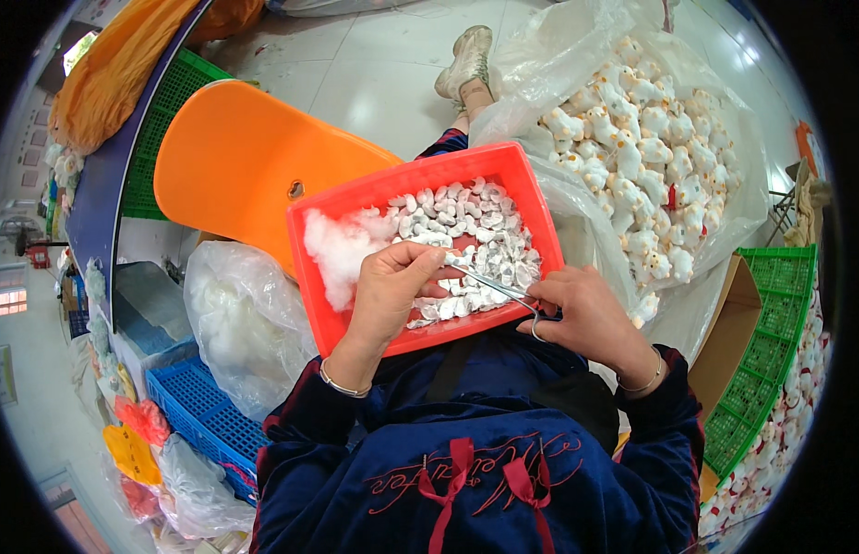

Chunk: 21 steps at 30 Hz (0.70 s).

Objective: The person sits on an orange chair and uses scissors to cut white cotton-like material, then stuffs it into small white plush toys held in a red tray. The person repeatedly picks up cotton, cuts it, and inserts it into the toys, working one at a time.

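At the upper right of the frame, a clear plastic bag point(526, 69) stands open, heaped with white plush toys point(632, 157); they look well formed. The red tray point(429, 335) sits at the centre on the lap, holding the small fabric pieces. The left hand point(390, 291) pinches one white piece point(451, 259) narrowly between thumb and fingers, and the right hand point(582, 309) has its fingers closed around the handles of the metal forceps point(494, 284), whose tip meets that piece. The loose fluff point(342, 251) at the tray's left suggests filling is under way. Curved, plump-looking pieces point(438, 210) lie toward the tray's upper part, probably filled; flatter pieces point(510, 266) at its right side look unfilled, so a good share seems left.

Counted: one orange chair point(254, 152) at the upper left, one bag of toys, one bag of white stuffing point(245, 309) at the left, one tray, one mass of fluff, one forceps, one piece in the fingers. The toys and the tray's pieces overlap too densely to count.
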Each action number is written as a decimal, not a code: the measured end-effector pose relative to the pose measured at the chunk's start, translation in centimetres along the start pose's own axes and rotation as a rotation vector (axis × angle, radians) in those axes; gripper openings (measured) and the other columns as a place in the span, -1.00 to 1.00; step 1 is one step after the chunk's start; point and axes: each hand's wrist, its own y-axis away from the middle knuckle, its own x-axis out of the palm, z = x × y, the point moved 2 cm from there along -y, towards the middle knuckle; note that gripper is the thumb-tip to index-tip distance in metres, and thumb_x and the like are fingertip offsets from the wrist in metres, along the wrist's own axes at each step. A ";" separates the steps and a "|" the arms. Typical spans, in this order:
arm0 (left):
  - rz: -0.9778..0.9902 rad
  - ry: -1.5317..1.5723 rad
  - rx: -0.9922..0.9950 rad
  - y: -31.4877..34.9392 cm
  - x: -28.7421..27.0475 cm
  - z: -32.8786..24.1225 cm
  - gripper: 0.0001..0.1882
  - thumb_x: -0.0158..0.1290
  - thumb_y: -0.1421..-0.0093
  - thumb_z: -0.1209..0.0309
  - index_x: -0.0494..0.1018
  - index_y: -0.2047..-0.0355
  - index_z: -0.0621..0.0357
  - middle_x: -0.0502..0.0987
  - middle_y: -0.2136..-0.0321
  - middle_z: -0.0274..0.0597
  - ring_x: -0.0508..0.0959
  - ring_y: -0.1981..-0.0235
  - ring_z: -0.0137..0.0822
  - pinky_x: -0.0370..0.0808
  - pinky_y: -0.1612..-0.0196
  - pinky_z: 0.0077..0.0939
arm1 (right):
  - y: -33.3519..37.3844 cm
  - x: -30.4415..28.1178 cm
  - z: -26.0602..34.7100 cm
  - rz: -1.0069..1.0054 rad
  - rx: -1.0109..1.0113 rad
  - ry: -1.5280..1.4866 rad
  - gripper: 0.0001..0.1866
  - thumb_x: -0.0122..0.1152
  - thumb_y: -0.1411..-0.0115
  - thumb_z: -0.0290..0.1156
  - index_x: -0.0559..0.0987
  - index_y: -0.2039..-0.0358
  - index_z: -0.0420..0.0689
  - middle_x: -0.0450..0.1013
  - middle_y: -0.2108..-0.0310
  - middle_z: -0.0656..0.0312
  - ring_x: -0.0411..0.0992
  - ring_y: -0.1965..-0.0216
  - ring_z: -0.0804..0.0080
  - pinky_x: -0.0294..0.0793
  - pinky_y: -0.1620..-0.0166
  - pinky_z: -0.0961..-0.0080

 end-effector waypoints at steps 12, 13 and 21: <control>-0.043 -0.026 0.031 0.3 0.4 -0.1 -0.80 0.14 -0.40 0.42 0.60 0.21 0.36 0.69 0.30 -0.07 0.73 0.27 -0.34 0.66 0.36 -0.62 | -0.1 -0.3 0.4 0.017 -0.002 -0.076 -0.67 0.54 0.01 -0.23 0.63 0.42 -0.21 0.51 0.52 0.06 0.54 0.42 0.05 0.47 0.34 0.19; -0.049 -0.050 0.034 0.4 0.5 -0.2 -0.80 0.14 -0.40 0.42 0.61 0.21 0.36 0.69 0.30 -0.07 0.73 0.27 -0.35 0.66 0.36 -0.61 | -0.1 -0.3 0.4 0.012 0.003 -0.084 -0.67 0.54 0.01 -0.23 0.62 0.42 -0.21 0.52 0.52 0.06 0.54 0.42 0.05 0.47 0.34 0.19; -0.018 -0.016 0.053 0.4 0.7 0.1 -0.81 0.14 -0.40 0.41 0.61 0.21 0.35 0.70 0.27 -0.07 0.72 0.29 -0.38 0.67 0.29 -0.60 | -0.6 -0.2 0.1 0.080 0.016 -0.171 -0.66 0.53 -0.01 -0.22 0.62 0.40 -0.22 0.51 0.52 0.05 0.53 0.41 0.04 0.47 0.34 0.19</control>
